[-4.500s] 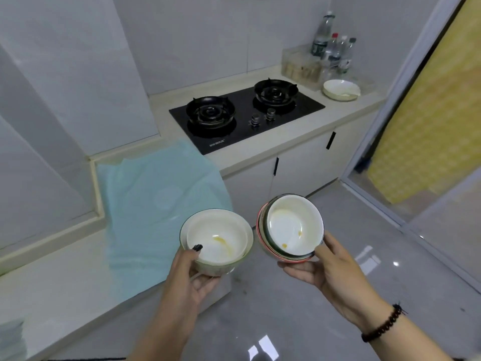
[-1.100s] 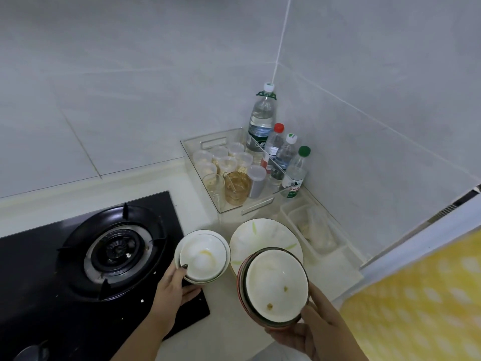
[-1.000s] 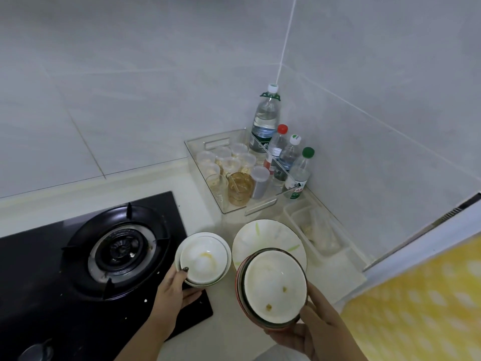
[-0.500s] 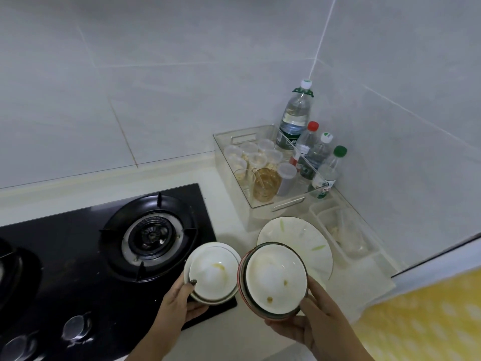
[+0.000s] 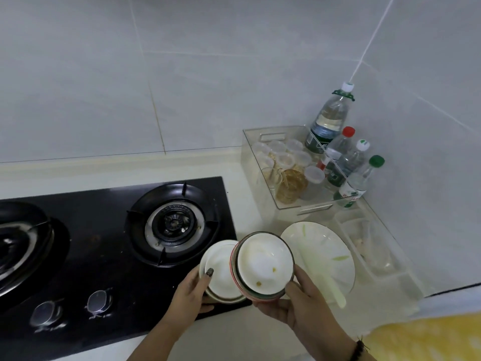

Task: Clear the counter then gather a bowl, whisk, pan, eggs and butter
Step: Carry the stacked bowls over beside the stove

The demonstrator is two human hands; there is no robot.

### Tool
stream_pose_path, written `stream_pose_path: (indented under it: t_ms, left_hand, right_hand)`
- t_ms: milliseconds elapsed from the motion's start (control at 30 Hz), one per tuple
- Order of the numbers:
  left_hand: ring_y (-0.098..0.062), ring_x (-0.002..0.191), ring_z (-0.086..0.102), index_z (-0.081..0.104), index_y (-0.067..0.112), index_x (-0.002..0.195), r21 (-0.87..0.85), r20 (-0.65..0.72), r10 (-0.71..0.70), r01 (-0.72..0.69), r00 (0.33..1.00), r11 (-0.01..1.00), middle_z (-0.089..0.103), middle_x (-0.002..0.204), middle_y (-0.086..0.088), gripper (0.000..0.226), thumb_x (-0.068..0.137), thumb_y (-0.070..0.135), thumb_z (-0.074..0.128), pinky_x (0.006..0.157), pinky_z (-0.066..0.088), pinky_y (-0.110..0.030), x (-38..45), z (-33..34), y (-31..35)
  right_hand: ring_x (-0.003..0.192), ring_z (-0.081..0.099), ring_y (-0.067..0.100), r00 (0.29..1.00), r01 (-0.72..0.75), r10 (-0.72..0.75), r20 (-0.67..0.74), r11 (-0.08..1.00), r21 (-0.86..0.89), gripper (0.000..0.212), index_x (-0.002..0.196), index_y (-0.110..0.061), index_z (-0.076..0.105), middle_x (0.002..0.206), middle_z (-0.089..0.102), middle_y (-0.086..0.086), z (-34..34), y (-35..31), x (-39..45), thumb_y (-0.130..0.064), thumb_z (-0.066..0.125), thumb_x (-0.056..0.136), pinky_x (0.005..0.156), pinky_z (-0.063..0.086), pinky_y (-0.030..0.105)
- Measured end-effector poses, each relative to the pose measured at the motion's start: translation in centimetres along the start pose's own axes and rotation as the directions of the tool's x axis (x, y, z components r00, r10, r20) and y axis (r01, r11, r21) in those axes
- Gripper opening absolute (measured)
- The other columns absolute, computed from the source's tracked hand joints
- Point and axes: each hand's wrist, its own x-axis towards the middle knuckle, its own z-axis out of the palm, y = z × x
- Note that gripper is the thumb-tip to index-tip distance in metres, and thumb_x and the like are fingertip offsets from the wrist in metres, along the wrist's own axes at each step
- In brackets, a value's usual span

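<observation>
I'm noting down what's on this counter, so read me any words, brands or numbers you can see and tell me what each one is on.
None can be read.
Big bottle: dark label, print blurred.
Green-capped bottle: red and white label, letters too small.
White-capped bottle: green mark on the cap, label unreadable.
Stove: white marks by the knobs, too blurred to read.

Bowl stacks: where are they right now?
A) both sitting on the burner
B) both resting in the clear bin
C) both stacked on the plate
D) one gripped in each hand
D: the left hand grips the white bowl stack and the right hand grips the red-rimmed bowl stack, beside the plate.
</observation>
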Motion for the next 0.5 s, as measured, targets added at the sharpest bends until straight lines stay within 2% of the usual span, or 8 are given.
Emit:
stream_pose_path:
  t_ms: [67, 133, 167, 200, 267, 333, 400, 500]
  left_hand:
    - [-0.019, 0.081, 0.074, 0.050, 0.027, 0.135, 0.234, -0.067, 0.065, -0.048, 0.996, 0.971, 0.070, 0.107, 0.001, 0.042, 0.097, 0.043, 0.049, 0.077, 0.056, -0.035, -0.2, -0.6, 0.4]
    - [-0.021, 0.102, 0.068, 0.046, 0.023, 0.141, 0.635, -0.133, 0.198, -0.070, 0.971, 0.769, 0.065, 0.122, 0.000, 0.054, 0.095, 0.051, 0.046, 0.088, 0.051, -0.035, -1.1, -1.6, 1.5]
    - [-0.021, 0.109, 0.064, 0.048, 0.023, 0.139, 0.762, -0.154, 0.291, -0.074, 0.944, 0.643, 0.064, 0.125, 0.001, 0.050, 0.096, 0.047, 0.046, 0.089, 0.049, -0.034, -1.6, -2.1, 2.2]
    - [-0.020, 0.108, 0.064, 0.053, 0.024, 0.135, 0.786, -0.169, 0.363, -0.097, 0.916, 0.610, 0.067, 0.121, 0.002, 0.042, 0.097, 0.041, 0.047, 0.087, 0.049, -0.033, -2.4, -2.4, 3.1]
    - [-0.011, 0.089, 0.069, 0.064, 0.025, 0.119, 0.671, -0.169, 0.414, -0.203, 0.894, 0.713, 0.073, 0.096, 0.005, 0.028, 0.096, 0.032, 0.049, 0.081, 0.054, -0.034, -3.1, -2.7, 4.4]
    - [-0.006, 0.073, 0.070, 0.069, 0.017, 0.100, 0.447, -0.133, 0.309, -0.221, 0.942, 0.867, 0.074, 0.082, 0.002, 0.024, 0.097, 0.028, 0.048, 0.076, 0.057, -0.039, -2.9, -2.3, 5.2]
    - [-0.008, 0.072, 0.071, 0.069, 0.015, 0.091, 0.343, -0.074, 0.174, -0.139, 0.982, 0.929, 0.074, 0.083, -0.002, 0.031, 0.098, 0.033, 0.045, 0.072, 0.060, -0.039, -2.5, -1.7, 5.7]
    - [-0.011, 0.079, 0.071, 0.066, 0.029, 0.090, 0.264, -0.045, 0.090, -0.075, 0.995, 0.962, 0.073, 0.087, 0.000, 0.027, 0.099, 0.037, 0.043, 0.067, 0.061, -0.034, -1.9, -1.2, 5.6]
  right_hand:
    - [0.091, 0.065, 0.051, 1.000, -0.006, 0.006, 0.013, 1.000, -0.025, 0.039, 0.124, -0.020, 0.055, 0.119, 0.062, 0.022, 0.3, 0.3, 0.8, 0.003, 0.037, 0.098, 0.072, 0.059, 0.043]
    - [0.092, 0.066, 0.049, 1.000, -0.006, 0.007, 0.023, 0.999, -0.049, 0.040, 0.124, -0.021, 0.055, 0.117, 0.063, 0.021, 0.6, 0.6, 1.4, 0.003, 0.037, 0.097, 0.071, 0.059, 0.041]
    - [0.092, 0.066, 0.048, 1.000, -0.006, 0.008, 0.028, 0.998, -0.061, 0.041, 0.124, -0.022, 0.055, 0.116, 0.063, 0.020, 0.8, 0.8, 1.8, 0.003, 0.037, 0.097, 0.071, 0.058, 0.041]
    - [0.093, 0.066, 0.048, 0.999, -0.007, 0.010, 0.033, 0.997, -0.074, 0.042, 0.125, -0.022, 0.055, 0.116, 0.063, 0.020, 0.9, 1.0, 2.0, 0.003, 0.036, 0.097, 0.072, 0.058, 0.041]
    - [0.096, 0.065, 0.049, 0.999, -0.007, 0.011, 0.048, 0.996, -0.094, 0.042, 0.126, -0.022, 0.054, 0.115, 0.064, 0.018, 1.2, 1.3, 2.5, 0.003, 0.035, 0.097, 0.073, 0.057, 0.041]
    - [0.097, 0.065, 0.048, 0.998, -0.015, 0.021, 0.058, 0.995, -0.102, 0.043, 0.126, -0.024, 0.053, 0.118, 0.064, 0.016, 1.7, 1.7, 3.1, 0.002, 0.034, 0.098, 0.074, 0.057, 0.043]
    - [0.097, 0.066, 0.045, 0.997, -0.034, 0.040, 0.063, 0.995, -0.095, 0.043, 0.128, -0.027, 0.051, 0.122, 0.063, 0.012, 2.2, 2.3, 3.6, 0.001, 0.036, 0.099, 0.075, 0.057, 0.045]
    - [0.103, 0.066, 0.039, 0.996, -0.051, 0.057, 0.065, 0.995, -0.091, 0.043, 0.130, -0.028, 0.050, 0.127, 0.061, 0.008, 2.6, 2.8, 4.1, -0.001, 0.040, 0.098, 0.075, 0.058, 0.045]
